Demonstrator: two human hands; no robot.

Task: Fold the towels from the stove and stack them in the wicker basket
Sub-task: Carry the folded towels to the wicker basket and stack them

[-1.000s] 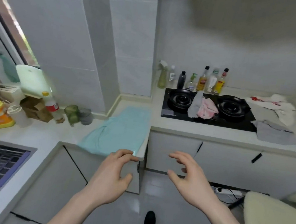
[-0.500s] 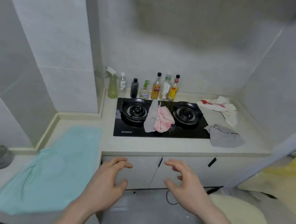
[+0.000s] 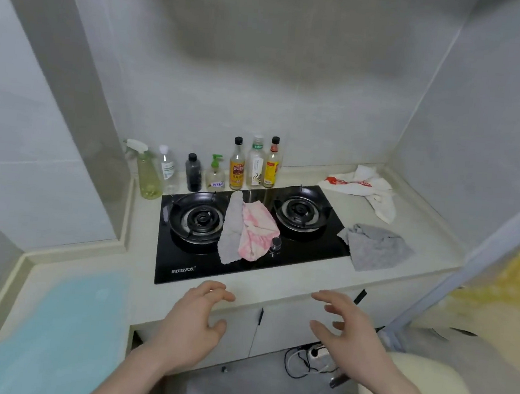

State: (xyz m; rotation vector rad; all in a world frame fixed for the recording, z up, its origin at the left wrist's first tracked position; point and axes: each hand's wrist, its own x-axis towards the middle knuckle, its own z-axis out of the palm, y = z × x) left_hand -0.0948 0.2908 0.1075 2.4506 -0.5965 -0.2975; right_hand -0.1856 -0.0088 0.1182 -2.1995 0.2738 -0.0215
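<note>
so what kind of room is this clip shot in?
A small home kitchen, most likely. A black glass two-burner gas stove is set into a pale stone counter, a row of sauce and cleaner bottles stands against the tiled wall, and white cupboard doors sit below.

A small home kitchen is showing here: a black glass two-burner gas stove [image 3: 248, 237] is sitting set into a pale bench [image 3: 291, 284] that is running into a tiled corner. Cooking oil and sauce bottles [image 3: 255, 164] are standing along the bench's back edge beside a spray bottle [image 3: 147, 170], and cupboard doors [image 3: 284, 329] are hanging below the front edge.
</note>
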